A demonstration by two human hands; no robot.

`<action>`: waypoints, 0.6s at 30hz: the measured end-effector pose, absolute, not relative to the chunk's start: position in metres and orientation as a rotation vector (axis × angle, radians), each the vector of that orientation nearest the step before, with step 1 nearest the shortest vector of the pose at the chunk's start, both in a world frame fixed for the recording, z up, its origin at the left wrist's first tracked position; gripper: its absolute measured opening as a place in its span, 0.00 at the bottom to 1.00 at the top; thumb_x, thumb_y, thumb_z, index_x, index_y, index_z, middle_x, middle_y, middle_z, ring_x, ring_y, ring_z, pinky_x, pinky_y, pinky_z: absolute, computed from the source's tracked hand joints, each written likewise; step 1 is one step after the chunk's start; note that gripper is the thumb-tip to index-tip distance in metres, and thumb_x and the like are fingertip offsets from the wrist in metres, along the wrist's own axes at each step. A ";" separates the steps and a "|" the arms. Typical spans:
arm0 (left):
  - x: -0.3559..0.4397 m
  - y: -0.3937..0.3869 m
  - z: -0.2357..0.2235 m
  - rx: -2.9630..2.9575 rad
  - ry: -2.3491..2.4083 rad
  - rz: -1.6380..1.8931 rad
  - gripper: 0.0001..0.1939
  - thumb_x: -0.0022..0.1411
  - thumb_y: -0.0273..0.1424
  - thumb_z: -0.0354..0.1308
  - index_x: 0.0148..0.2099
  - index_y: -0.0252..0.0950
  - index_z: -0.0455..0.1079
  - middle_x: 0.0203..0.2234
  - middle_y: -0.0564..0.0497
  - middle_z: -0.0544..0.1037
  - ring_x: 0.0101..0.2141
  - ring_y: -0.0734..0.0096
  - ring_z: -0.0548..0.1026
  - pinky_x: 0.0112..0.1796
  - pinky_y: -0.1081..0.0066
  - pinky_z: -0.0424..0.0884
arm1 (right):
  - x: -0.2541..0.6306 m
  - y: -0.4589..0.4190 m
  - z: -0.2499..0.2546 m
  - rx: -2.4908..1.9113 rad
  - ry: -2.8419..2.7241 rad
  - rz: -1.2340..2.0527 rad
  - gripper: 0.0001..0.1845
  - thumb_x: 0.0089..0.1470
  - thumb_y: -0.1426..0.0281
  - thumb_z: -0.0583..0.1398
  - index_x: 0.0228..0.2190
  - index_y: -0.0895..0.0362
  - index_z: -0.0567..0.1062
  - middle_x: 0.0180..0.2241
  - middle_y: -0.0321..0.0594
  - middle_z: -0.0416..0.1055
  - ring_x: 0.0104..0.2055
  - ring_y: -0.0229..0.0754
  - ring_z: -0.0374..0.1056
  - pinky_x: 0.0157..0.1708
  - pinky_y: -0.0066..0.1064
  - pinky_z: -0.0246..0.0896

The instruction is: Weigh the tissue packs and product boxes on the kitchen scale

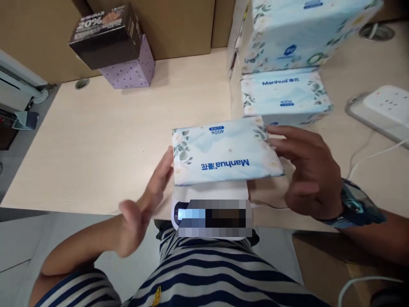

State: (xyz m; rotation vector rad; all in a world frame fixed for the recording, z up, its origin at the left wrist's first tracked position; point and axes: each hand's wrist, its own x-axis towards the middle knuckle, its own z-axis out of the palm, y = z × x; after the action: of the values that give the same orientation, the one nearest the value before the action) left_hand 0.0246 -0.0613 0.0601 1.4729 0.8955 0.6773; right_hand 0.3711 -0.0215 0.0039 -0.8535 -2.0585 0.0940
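Note:
A pack of tissues [220,149] in pale blue wrap with white flowers lies flat on a white digital scale [207,189]. Its printed name appears upside down to me. The scale's near panel is lit at one end and partly blurred by pixels. My left hand [143,209] is beside the pack's left end, fingers straight and thumb apart; whether the fingertips touch the wrap I cannot tell. At the opposite end is my right hand [309,170], its fingers bent but spread, the fingertips at the wrap's edge. Neither hand grips the pack.
More tissue packs [286,91] are stacked at the back right. A dark box [105,42] sits on a purple box [128,72] at the back left. A white power strip [388,102] with cables lies at the right. The scale overlaps the table's [96,170] front edge.

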 end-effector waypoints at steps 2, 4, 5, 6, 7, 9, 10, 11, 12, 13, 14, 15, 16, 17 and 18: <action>0.017 -0.028 0.049 1.527 1.034 0.803 0.49 0.63 0.74 0.29 0.80 0.65 0.49 0.81 0.75 0.41 0.82 0.58 0.32 0.82 0.53 0.39 | 0.369 -0.018 0.000 -0.832 -2.018 0.189 0.41 0.74 0.44 0.46 0.70 0.59 0.67 0.68 0.55 0.65 0.73 0.41 0.64 0.54 0.22 0.78; 0.009 0.022 0.034 1.503 1.267 0.996 0.54 0.59 0.76 0.31 0.80 0.59 0.51 0.82 0.66 0.41 0.82 0.54 0.36 0.82 0.52 0.43 | 0.363 -0.018 -0.004 -0.835 -1.996 0.311 0.41 0.71 0.42 0.51 0.72 0.55 0.66 0.72 0.53 0.62 0.75 0.42 0.63 0.54 0.21 0.79; 0.005 0.050 0.027 1.406 1.492 1.113 0.56 0.60 0.76 0.30 0.80 0.54 0.52 0.83 0.59 0.44 0.82 0.54 0.40 0.82 0.52 0.44 | 0.360 -0.019 -0.007 -0.846 -1.981 0.374 0.42 0.70 0.42 0.54 0.73 0.53 0.63 0.74 0.50 0.58 0.76 0.42 0.63 0.55 0.22 0.79; 0.000 0.080 0.021 1.356 1.612 1.171 0.55 0.65 0.73 0.35 0.82 0.47 0.48 0.83 0.50 0.42 0.82 0.52 0.38 0.82 0.50 0.39 | 0.357 -0.020 -0.010 -0.861 -1.957 0.428 0.45 0.68 0.42 0.57 0.76 0.50 0.58 0.76 0.48 0.54 0.76 0.43 0.62 0.57 0.23 0.79; -0.005 0.109 0.017 1.324 1.701 1.238 0.54 0.68 0.68 0.44 0.82 0.40 0.45 0.83 0.42 0.39 0.82 0.48 0.35 0.82 0.49 0.34 | 0.355 -0.021 -0.015 -0.884 -1.954 0.457 0.48 0.68 0.44 0.59 0.78 0.49 0.51 0.77 0.46 0.51 0.77 0.44 0.61 0.59 0.25 0.79; -0.016 0.159 0.014 1.279 1.831 1.381 0.49 0.72 0.56 0.57 0.81 0.35 0.47 0.82 0.35 0.37 0.82 0.46 0.33 0.81 0.46 0.31 | 0.354 -0.024 -0.026 -0.963 -1.959 0.461 0.53 0.67 0.50 0.62 0.80 0.49 0.43 0.78 0.43 0.49 0.76 0.47 0.62 0.61 0.29 0.79; -0.021 0.179 0.013 1.267 1.873 1.456 0.45 0.72 0.51 0.61 0.81 0.38 0.50 0.82 0.36 0.40 0.82 0.44 0.37 0.81 0.41 0.34 | 0.356 -0.025 -0.032 -1.021 -1.959 0.467 0.53 0.66 0.53 0.63 0.80 0.49 0.44 0.78 0.42 0.50 0.75 0.49 0.63 0.60 0.31 0.80; -0.025 0.196 0.013 1.255 1.909 1.533 0.42 0.73 0.47 0.62 0.79 0.40 0.53 0.82 0.38 0.44 0.81 0.42 0.41 0.80 0.36 0.38 | 0.358 -0.026 -0.039 -1.080 -1.953 0.479 0.54 0.65 0.54 0.63 0.80 0.49 0.44 0.77 0.42 0.51 0.74 0.50 0.64 0.59 0.33 0.81; -0.028 0.209 0.012 1.244 1.936 1.605 0.39 0.73 0.44 0.63 0.78 0.42 0.56 0.81 0.41 0.46 0.81 0.42 0.44 0.79 0.34 0.42 | 0.361 -0.026 -0.045 -1.127 -1.947 0.490 0.55 0.63 0.55 0.64 0.80 0.49 0.44 0.77 0.43 0.53 0.73 0.52 0.65 0.59 0.36 0.81; -0.031 0.220 0.011 1.233 1.954 1.668 0.37 0.73 0.43 0.63 0.77 0.43 0.58 0.81 0.42 0.49 0.80 0.41 0.47 0.78 0.32 0.46 | 0.363 -0.025 -0.052 -1.155 -1.943 0.489 0.57 0.62 0.55 0.64 0.80 0.50 0.43 0.76 0.44 0.54 0.73 0.54 0.65 0.59 0.39 0.81; -0.033 0.228 0.010 1.222 1.966 1.722 0.36 0.73 0.42 0.64 0.76 0.43 0.59 0.80 0.42 0.51 0.79 0.41 0.50 0.77 0.32 0.49 | 0.366 -0.024 -0.058 -1.151 -1.944 0.472 0.59 0.60 0.54 0.65 0.80 0.49 0.41 0.76 0.44 0.55 0.73 0.56 0.65 0.60 0.43 0.79; -0.035 0.235 0.009 1.213 1.972 1.763 0.35 0.73 0.42 0.64 0.76 0.42 0.60 0.80 0.42 0.52 0.79 0.42 0.51 0.77 0.32 0.51 | 0.369 -0.023 -0.064 -1.121 -1.955 0.446 0.61 0.59 0.54 0.65 0.80 0.49 0.39 0.75 0.45 0.56 0.73 0.57 0.65 0.61 0.46 0.78; -0.037 0.240 0.008 1.209 1.972 1.792 0.35 0.72 0.41 0.64 0.75 0.42 0.61 0.79 0.42 0.53 0.78 0.42 0.52 0.77 0.33 0.52 | 0.372 -0.020 -0.070 -1.070 -1.968 0.424 0.63 0.58 0.55 0.65 0.80 0.50 0.37 0.75 0.46 0.57 0.73 0.58 0.65 0.62 0.48 0.76; -0.039 0.245 0.006 1.208 1.968 1.812 0.34 0.72 0.41 0.65 0.75 0.42 0.62 0.79 0.42 0.54 0.78 0.42 0.54 0.76 0.33 0.54 | 0.374 -0.018 -0.076 -1.022 -1.972 0.413 0.64 0.56 0.55 0.65 0.80 0.50 0.36 0.74 0.46 0.58 0.73 0.59 0.64 0.63 0.49 0.74; -0.041 0.248 0.004 1.209 1.962 1.824 0.34 0.72 0.41 0.65 0.74 0.41 0.63 0.78 0.41 0.56 0.77 0.43 0.55 0.76 0.34 0.55 | 0.377 -0.016 -0.081 -0.989 -1.973 0.411 0.65 0.55 0.56 0.65 0.80 0.51 0.36 0.74 0.47 0.57 0.73 0.60 0.64 0.63 0.50 0.74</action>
State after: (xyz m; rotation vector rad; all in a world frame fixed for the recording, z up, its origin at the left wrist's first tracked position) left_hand -0.0412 0.2481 0.0036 1.2088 1.9618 1.8244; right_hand 0.3771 -0.0160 -0.0814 -0.9894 -1.9731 0.4106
